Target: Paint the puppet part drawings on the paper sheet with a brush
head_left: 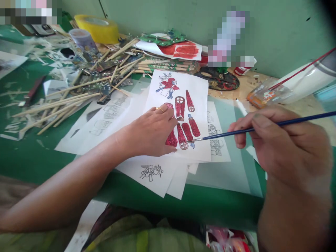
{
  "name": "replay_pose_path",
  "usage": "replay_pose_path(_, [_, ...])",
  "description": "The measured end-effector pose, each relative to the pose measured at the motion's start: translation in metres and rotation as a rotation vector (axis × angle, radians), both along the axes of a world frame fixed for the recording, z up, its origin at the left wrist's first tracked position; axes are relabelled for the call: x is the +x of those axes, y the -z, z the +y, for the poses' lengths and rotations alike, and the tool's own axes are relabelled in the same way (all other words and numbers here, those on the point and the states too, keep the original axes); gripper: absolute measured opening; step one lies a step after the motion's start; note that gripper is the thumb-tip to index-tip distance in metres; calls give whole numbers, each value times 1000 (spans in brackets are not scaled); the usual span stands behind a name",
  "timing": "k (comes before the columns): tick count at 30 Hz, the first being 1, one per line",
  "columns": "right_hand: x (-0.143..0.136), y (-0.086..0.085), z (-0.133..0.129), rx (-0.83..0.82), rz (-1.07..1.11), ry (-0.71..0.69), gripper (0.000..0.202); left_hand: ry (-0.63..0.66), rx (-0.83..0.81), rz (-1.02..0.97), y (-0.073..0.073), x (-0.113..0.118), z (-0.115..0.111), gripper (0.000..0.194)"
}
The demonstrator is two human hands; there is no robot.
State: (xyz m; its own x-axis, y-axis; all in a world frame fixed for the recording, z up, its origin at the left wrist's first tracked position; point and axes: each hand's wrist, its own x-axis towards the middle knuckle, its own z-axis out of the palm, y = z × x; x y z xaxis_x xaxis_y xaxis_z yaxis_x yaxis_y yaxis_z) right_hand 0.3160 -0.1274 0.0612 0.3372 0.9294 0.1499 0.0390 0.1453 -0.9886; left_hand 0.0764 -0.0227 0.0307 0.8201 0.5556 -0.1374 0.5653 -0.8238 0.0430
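Note:
My right hand (291, 143) grips a thin blue paintbrush (236, 131) between thumb and fingers. The brush tip meets or hovers just above a sheet of paper (198, 152) near the lower red shapes; I cannot tell whether it touches. Printed on this sheet are several long shapes coloured dark red (193, 126), some with small blue parts, and a red and blue figure (169, 85) at the top. My left hand (154, 129), with a ring on one finger, lies over the sheet's left side, fingers spread and bent, covering part of the shapes.
Other line-drawn sheets (152, 173) lie beneath on the green table (225, 206). Wooden sticks (68, 105) and scraps clutter the left, near yellow tape (98, 29) and a cup (82, 40). Behind are a dark palette (220, 78) and a red-labelled jar (243, 66); a white bottle (301, 82) stands right.

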Motion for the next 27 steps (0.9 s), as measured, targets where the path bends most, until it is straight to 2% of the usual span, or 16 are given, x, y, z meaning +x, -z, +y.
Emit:
replay_pose_path(3, [-5,7,2,-1,-155,-48,19,2,-1,-12,1,0,0,63])
replay_pose_path(7, [-8,13,4,-34,-144,-72,20,15,19,-24,1,0,0,59])
replay_pose_path(14, [-8,14,6,-8,-324,-89,25,23,-1,-23,0,1,0,61])
replay_pose_path(20, [-9,15,5,-8,-320,-92,24,16,-19,-26,1,0,0,59])
replay_pose_path(27, [-9,15,5,-33,-421,-79,28,20,-13,-15,1,0,0,62])
